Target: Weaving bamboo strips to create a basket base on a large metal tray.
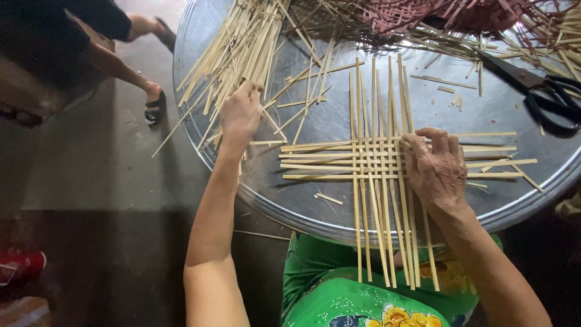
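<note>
head view, left hand: left hand (241, 112) reaches out to the loose pile of strips (233, 51) at the far left of the tray, fingers curled down into the near ends of the pile; looks pinched on a strip or two, grip itself hidden under the knuckles, so can't confirm.
head view, right hand: right hand (437, 169) lies flat, palm down, fingers spread, pressing the right edge of the woven mat (375, 160); pinning it, nothing clamped.
mat position: near-centre of the round metal tray (200, 54), between the two hands, touching the right one, apart from the left.
mat axes: one set of strips runs crosswise left-right, the other runs away from the person and hangs off the near rim over the lap in green printed cloth (339, 290).
key relation: pile lies up and left of the mat; its strips fan diagonally, near ends pointing down-left toward the left hand. Left hand is the nearer to the pile, right hand the nearer to the mat.
far side of tray: scissors (544, 91) with black handles at the right, well apart from both hands; dark reddish woven piece (448, 15) at the top edge; short offcuts scattered on the metal.
surroundings: another person's foot in a black sandal (154, 106) on the floor to the left; red item (21, 266) at the lower left edge.
packages, labels, signs: none visible.
</note>
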